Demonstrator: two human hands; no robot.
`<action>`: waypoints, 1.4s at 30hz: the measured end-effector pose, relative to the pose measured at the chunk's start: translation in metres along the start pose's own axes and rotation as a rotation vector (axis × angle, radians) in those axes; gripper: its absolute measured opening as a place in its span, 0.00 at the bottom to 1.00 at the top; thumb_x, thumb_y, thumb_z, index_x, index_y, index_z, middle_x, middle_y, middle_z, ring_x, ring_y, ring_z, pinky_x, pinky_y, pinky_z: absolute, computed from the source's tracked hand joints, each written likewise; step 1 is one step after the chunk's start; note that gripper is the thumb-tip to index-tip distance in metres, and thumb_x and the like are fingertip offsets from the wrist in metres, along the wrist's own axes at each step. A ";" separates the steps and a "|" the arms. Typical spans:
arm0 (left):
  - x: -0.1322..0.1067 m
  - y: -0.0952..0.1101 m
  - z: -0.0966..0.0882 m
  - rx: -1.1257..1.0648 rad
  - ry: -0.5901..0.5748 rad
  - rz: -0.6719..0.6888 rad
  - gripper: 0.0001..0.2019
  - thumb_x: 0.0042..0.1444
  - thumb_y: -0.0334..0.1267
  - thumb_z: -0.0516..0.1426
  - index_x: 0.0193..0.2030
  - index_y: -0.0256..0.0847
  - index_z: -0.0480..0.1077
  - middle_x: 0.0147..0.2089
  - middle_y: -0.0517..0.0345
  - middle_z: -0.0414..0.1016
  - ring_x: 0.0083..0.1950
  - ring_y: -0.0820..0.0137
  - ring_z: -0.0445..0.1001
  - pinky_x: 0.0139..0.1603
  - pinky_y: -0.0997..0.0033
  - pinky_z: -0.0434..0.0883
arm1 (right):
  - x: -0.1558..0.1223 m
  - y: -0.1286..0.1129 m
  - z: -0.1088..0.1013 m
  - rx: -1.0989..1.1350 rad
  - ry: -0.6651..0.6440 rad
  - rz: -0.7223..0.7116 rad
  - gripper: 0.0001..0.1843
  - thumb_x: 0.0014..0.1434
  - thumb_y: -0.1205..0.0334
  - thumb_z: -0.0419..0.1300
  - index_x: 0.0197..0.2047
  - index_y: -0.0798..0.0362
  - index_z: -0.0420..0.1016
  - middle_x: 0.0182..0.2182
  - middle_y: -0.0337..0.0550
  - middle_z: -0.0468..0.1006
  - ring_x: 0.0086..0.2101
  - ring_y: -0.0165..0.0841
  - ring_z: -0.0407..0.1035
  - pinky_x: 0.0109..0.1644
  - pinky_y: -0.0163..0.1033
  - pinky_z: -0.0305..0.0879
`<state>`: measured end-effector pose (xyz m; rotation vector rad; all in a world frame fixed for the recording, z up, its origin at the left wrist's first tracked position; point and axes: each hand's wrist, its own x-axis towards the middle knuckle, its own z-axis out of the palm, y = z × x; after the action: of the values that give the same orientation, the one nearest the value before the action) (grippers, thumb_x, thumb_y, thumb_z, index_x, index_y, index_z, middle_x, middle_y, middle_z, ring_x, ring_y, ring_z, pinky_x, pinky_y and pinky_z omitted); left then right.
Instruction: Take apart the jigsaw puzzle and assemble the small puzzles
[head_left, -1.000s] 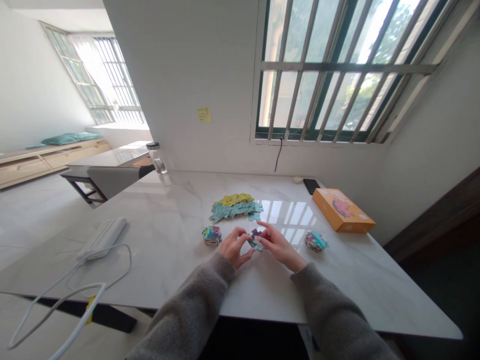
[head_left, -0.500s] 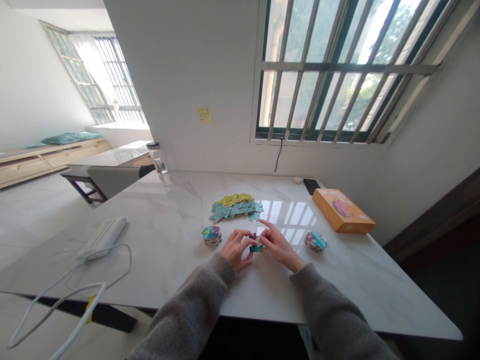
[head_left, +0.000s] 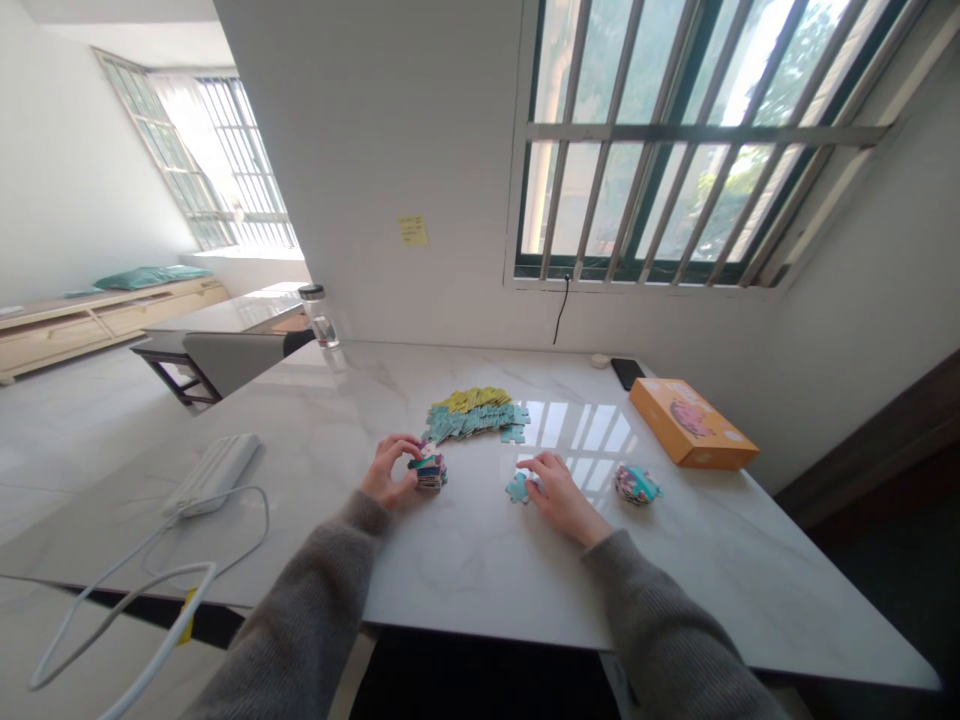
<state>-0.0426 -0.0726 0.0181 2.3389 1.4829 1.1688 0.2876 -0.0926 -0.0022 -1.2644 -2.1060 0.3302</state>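
Note:
My left hand (head_left: 390, 473) is at the left stack of jigsaw puzzle pieces (head_left: 430, 478). Its thumb and fingers close on a puzzle piece (head_left: 427, 452) at the top of that stack. Over the middle of the table, my right hand (head_left: 559, 495) pinches the edge of a light blue puzzle piece (head_left: 516, 488), which lies at or just above the surface. Beyond both hands spreads a heap of yellow and light blue puzzle pieces (head_left: 476, 415). Another stack of colourful pieces (head_left: 637, 484) stands to the right of my right hand.
An orange box (head_left: 694, 422) sits at the right, with a black phone (head_left: 627, 374) behind it. At the left are a white power strip (head_left: 214, 472) with a looping cable (head_left: 259, 535) and a glass bottle (head_left: 320, 318) farther back. All stand on the white marbled table (head_left: 465, 570).
My left hand has left the middle and moved left to the stack. My right hand stays near the middle, where the piece showing is now light blue instead of multicoloured.

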 end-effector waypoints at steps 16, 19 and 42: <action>-0.006 -0.013 0.012 -0.139 -0.113 0.012 0.11 0.44 0.25 0.52 0.35 0.41 0.66 0.51 0.52 0.69 0.55 0.61 0.67 0.57 0.56 0.69 | -0.003 -0.004 -0.005 -0.168 -0.149 0.094 0.27 0.57 0.62 0.62 0.60 0.51 0.67 0.46 0.48 0.71 0.48 0.43 0.62 0.56 0.49 0.57; -0.008 -0.009 0.011 -0.148 -0.038 0.073 0.12 0.44 0.27 0.51 0.37 0.41 0.66 0.52 0.51 0.70 0.54 0.59 0.67 0.58 0.53 0.67 | -0.002 -0.006 -0.005 -0.151 -0.169 0.096 0.28 0.57 0.65 0.61 0.61 0.51 0.65 0.44 0.47 0.72 0.47 0.42 0.63 0.55 0.47 0.57; 0.001 0.086 0.099 0.070 -0.342 0.343 0.24 0.53 0.35 0.61 0.58 0.42 0.65 0.51 0.49 0.73 0.52 0.58 0.71 0.51 0.57 0.71 | -0.002 -0.004 -0.008 0.339 -0.245 0.202 0.12 0.56 0.65 0.58 0.44 0.50 0.63 0.30 0.34 0.69 0.31 0.31 0.65 0.38 0.38 0.59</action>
<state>0.0852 -0.0882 -0.0079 2.7449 1.0546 0.7260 0.2910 -0.0970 0.0048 -1.2816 -2.0087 0.9312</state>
